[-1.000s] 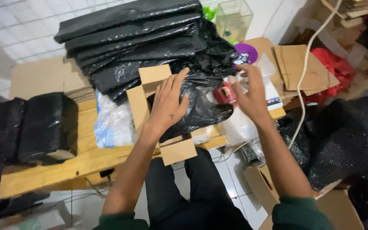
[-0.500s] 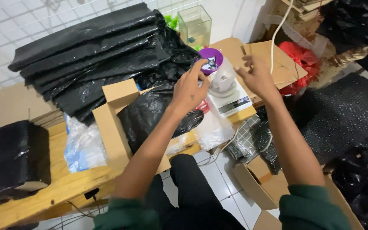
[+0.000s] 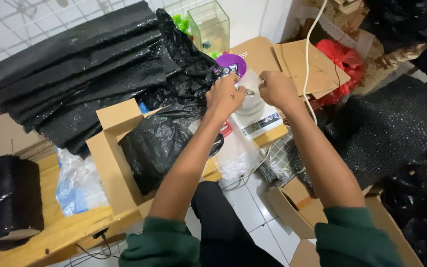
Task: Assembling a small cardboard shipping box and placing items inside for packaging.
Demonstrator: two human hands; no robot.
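Since half a second earlier, both hands are closing together over the white scale (image 3: 258,118). Left hand (image 3: 226,95) and right hand (image 3: 275,89) are pinching a small clear packet (image 3: 249,83) above it. Done: black bag (image 3: 161,143) sitting in cardboard box (image 3: 112,148). Left: flaps open.

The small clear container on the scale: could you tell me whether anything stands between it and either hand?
Nothing visible does. Both the left hand and the right hand are already at the clear container on the white scale; the black bag in the cardboard box lies nearer the person, off to the left.
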